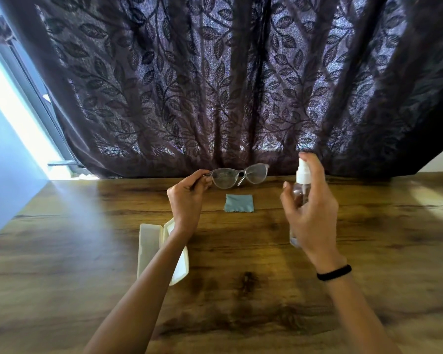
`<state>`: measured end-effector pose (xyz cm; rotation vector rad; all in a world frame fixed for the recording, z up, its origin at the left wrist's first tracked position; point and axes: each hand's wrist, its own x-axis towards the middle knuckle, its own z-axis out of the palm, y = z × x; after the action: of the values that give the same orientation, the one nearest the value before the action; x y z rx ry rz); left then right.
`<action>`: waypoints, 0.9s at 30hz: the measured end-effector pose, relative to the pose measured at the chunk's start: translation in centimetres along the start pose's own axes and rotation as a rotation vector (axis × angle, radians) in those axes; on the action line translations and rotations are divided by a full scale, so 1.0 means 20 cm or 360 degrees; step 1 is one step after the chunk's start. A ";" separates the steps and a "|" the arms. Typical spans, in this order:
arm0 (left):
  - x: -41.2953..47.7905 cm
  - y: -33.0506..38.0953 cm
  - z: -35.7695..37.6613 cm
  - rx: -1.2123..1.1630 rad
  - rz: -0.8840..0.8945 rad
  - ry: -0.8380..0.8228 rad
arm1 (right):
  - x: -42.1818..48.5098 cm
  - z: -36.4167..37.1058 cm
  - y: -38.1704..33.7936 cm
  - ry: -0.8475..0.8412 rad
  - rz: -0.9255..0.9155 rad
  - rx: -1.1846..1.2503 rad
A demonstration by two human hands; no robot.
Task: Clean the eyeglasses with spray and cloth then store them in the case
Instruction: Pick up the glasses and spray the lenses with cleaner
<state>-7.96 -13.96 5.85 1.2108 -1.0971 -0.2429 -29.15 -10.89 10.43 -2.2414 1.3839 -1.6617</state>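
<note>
Left hand [187, 200] pinches the eyeglasses [241, 172] by their outer end, near the hinge, and holds them up over the far side of the table [241, 290], lenses facing the person. Right hand [310, 208] is wrapped around the clear spray bottle [303, 176], with the index fingertip [304, 155] on top of the white pump head. From the head view, the only one, I cannot tell which way the nozzle points.

That is the first risk: a press with the nozzle off line would send mist past the lenses onto the dark curtain [215, 85] right behind them, or down onto the wood. The bottle is also well apart from the frame, so much of the spray may drift before it lands.

The glasses hang from a single pinch at one end — a jolt from pumping could make them twist or slip. The blue cloth [239, 203] lies flat on the table below them, between the hands, and could catch drips. The white case [149, 241] lies open under the left forearm, which partly hides it — lowering that arm carelessly could knock it.
</note>
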 end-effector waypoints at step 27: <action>-0.02 0.02 0.02 -0.0018 0.0021 -0.0034 | -0.29 -0.08 0.41 0.0303 0.0412 0.0005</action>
<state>-8.53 -13.79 5.99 1.1930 -1.1209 -0.2522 -35.81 -11.29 2.64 -1.8443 1.6283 -1.8180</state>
